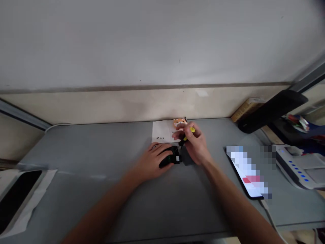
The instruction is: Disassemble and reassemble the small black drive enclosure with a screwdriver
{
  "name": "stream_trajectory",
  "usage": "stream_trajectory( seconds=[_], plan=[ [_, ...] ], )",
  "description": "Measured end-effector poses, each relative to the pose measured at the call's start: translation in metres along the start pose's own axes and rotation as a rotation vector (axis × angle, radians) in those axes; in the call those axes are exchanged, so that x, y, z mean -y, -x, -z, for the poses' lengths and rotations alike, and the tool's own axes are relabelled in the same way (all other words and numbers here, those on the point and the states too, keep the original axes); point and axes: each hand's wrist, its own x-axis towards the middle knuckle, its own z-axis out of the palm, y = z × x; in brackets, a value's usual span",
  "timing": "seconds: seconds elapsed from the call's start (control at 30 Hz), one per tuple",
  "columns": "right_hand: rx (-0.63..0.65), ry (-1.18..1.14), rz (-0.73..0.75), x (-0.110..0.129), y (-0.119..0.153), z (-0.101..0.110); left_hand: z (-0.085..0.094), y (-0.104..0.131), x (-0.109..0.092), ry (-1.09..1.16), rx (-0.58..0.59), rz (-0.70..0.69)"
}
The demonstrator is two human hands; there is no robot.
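My left hand (157,159) is curled over a small black device (166,161) with a bit of green and a whitish square part, holding it down on the grey desk. My right hand (194,142) grips a yellow-and-black screwdriver (192,130), its tip angled down at the device's right end. A dark flat piece (187,156) lies beside the device, partly under my right hand. Behind my hands, several tiny dark bits, which look like screws (160,138), rest on a white sheet of paper (159,127). An orange-and-white animal-face item (179,121) sits on the paper's far right corner.
To the right lie a lit phone (246,174) with a cable and a white power strip (297,169). A black cylindrical object (273,111) leans by a box (247,107) at the back right. Another dark-screened phone (19,196) is at the left edge. A wall (127,105) bounds the desk behind.
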Motion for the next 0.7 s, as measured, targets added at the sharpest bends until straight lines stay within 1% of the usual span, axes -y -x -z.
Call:
stream_trajectory(
  seconds=[0.1,0.17,0.27,0.33,0.47,0.6,0.7],
  plan=[
    [-0.027,-0.028,-0.062,-0.002,-0.003,0.003,0.0,0.0,0.0,-0.001,0.004,-0.01],
    [-0.033,-0.038,-0.038,-0.003,-0.005,0.003,0.001,0.0,-0.001,-0.006,0.011,-0.001],
    [0.005,-0.095,-0.018,-0.001,-0.006,0.002,0.002,-0.001,-0.003,-0.012,0.024,0.021],
    [0.041,-0.114,-0.063,0.004,-0.006,0.001,0.003,-0.002,-0.004,-0.01,0.022,0.028],
    [0.048,-0.162,-0.102,0.011,-0.003,0.005,0.004,-0.002,-0.006,-0.018,-0.008,0.018],
    [0.063,-0.103,-0.159,0.009,-0.001,0.011,0.003,-0.002,-0.005,-0.023,-0.01,0.006],
    [0.016,-0.084,-0.119,0.007,-0.003,0.012,0.001,-0.002,-0.004,-0.009,-0.046,-0.004]
  ],
)
